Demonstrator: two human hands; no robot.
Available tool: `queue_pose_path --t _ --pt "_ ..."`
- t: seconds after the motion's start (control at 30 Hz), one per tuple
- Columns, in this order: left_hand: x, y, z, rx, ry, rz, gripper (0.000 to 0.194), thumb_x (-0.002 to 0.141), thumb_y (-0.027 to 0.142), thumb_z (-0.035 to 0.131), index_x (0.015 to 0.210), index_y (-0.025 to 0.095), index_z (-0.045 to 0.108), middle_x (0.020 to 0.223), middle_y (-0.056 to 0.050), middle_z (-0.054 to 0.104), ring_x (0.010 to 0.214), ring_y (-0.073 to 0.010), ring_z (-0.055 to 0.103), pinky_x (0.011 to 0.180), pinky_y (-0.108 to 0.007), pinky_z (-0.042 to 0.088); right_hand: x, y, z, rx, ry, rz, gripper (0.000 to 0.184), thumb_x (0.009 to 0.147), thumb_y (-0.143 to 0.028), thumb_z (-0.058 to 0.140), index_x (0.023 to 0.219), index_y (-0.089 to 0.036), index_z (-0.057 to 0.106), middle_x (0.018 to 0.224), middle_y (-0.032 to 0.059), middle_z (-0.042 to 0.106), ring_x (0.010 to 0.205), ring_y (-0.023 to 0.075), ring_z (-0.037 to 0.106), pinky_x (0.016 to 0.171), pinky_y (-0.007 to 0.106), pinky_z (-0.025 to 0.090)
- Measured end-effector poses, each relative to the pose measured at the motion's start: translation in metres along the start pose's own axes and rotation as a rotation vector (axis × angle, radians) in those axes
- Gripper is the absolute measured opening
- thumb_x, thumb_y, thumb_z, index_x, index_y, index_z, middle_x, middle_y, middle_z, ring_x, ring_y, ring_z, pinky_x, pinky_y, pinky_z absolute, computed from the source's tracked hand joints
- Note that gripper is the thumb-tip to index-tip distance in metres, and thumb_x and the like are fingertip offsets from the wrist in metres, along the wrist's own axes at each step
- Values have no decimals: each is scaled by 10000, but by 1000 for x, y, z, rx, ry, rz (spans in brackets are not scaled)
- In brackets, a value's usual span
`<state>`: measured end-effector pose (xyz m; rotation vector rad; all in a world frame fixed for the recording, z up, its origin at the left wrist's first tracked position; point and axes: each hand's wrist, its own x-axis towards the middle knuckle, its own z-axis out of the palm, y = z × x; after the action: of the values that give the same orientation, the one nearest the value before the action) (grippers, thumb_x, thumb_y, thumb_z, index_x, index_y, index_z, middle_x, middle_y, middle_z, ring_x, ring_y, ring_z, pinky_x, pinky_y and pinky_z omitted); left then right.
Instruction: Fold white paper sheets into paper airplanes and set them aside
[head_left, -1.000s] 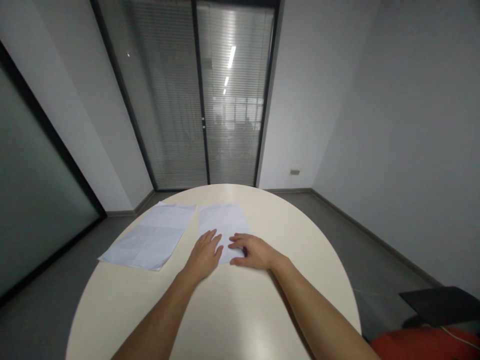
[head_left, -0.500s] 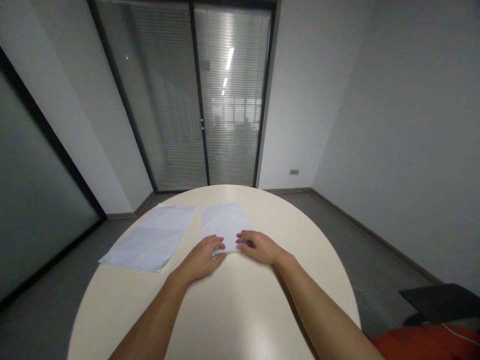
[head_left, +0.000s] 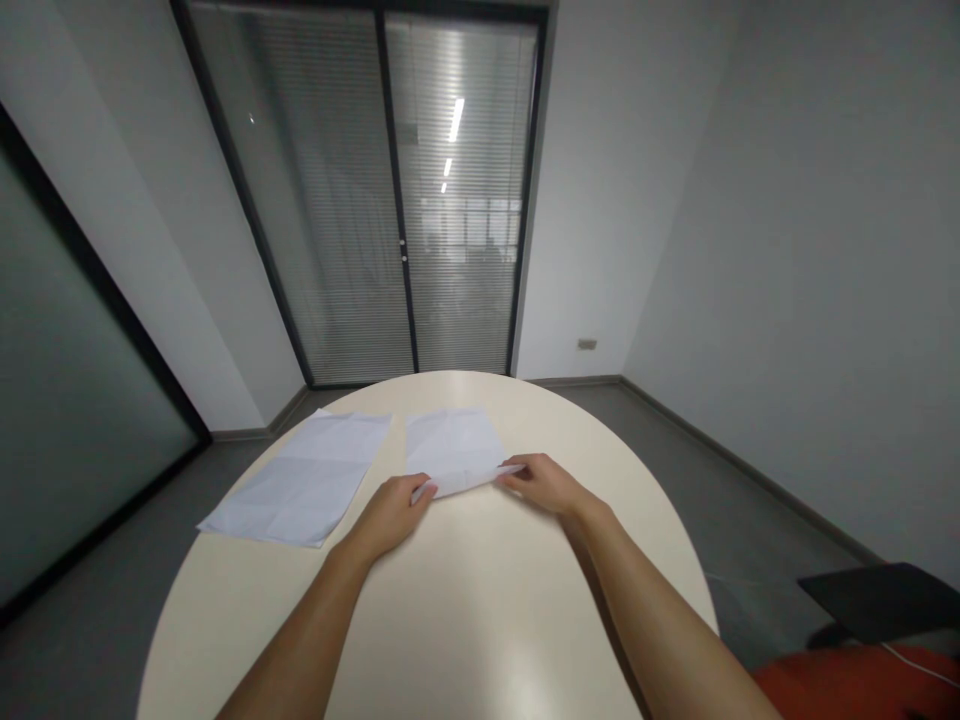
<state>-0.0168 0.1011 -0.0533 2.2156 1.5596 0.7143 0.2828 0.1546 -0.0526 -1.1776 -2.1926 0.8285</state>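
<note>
Pinches the near-left corner of the central paper (head_left: 454, 442) in the left hand (head_left: 391, 512), right of a flat, creased sheet (head_left: 304, 478). Holds the near edge up off the surface (head_left: 457, 610). Pinches the near-right end in the right hand (head_left: 546, 484). Seems at an edge-lifting step; calls for keeping both grips level.

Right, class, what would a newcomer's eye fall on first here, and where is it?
The big, round, pale table fills the lower middle, where the left hand and right hand grip the near edge of some white paper. More white paper lies to its left. Beyond stand tall glass panels, and something red shows at bottom right.
</note>
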Motion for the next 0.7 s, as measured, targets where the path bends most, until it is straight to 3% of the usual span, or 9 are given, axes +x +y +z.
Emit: queue_pose_path --t 0.23,0.53,0.7 --pt "0 -1 0 -97 55 -70 309 931 375 542 1144 210 692 1088 -79 766 1004 -249 706 896 -326 480 1 5 4 17 94 20 351 936 -479 571 947 -165 729 800 38 720 684 174 575 627 265 400" --pt "3 -10 4 -140 100 -102 295 935 392 543 1120 207 679 983 -61 758 853 -212 696 786 -286 469 6 13 6 -27 133 17 366 965 -482 503 810 -179 639 754 25 661 664 163 519 613 268 351" --pt "4 -9 7 -28 134 -167 346 946 420 520 1190 220 662 807 -33 705 707 -195 635 679 -266 414 8 13 6 -78 177 54 342 969 -465 491 773 -197 573 699 4 607 637 154 496 596 269 317"
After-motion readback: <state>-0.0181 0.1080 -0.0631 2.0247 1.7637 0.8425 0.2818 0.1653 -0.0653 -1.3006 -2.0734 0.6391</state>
